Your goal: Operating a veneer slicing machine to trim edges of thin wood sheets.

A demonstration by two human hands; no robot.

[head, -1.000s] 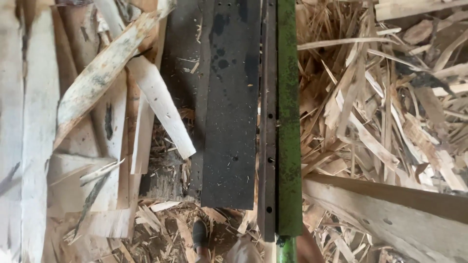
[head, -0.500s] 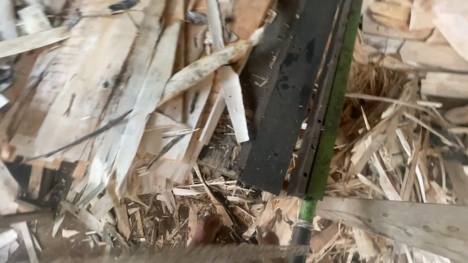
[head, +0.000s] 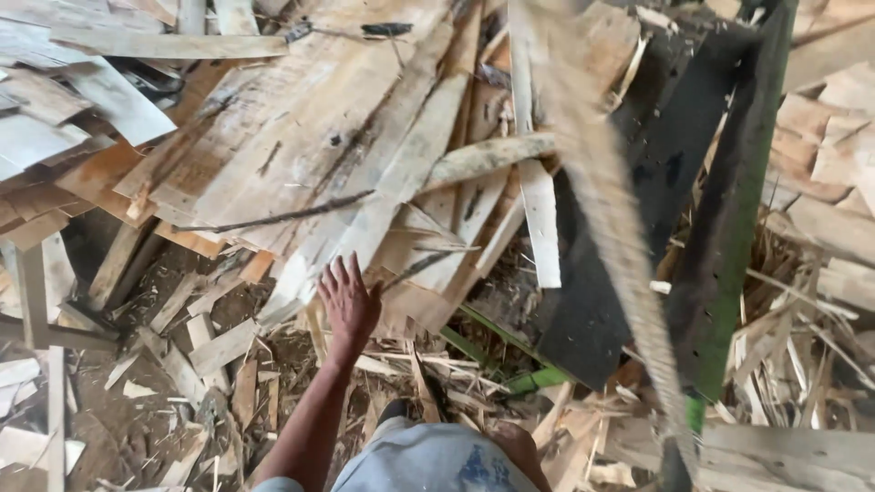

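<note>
1. Open ground is scarce: bare dirt (head: 118,428) shows only at the near left, littered with short wood scraps (head: 223,346). Everywhere else offcuts are heaped, and a dark slab with a green edge (head: 720,273) walls off the right.
2. My left hand (head: 346,305) is stretched forward from the near middle, palm down, fingers spread and holding nothing. Its fingertips reach the near edge of the pile of pale planks (head: 365,155), just at the end of one long slanting plank (head: 392,196).
3. My right hand is out of sight. A long, blurred pale strip (head: 606,228) slants through the right half of the view; I cannot tell what holds it.
4. I see no packages, labels or signs, only raw wood and splinters (head: 802,364) at the right.
</note>
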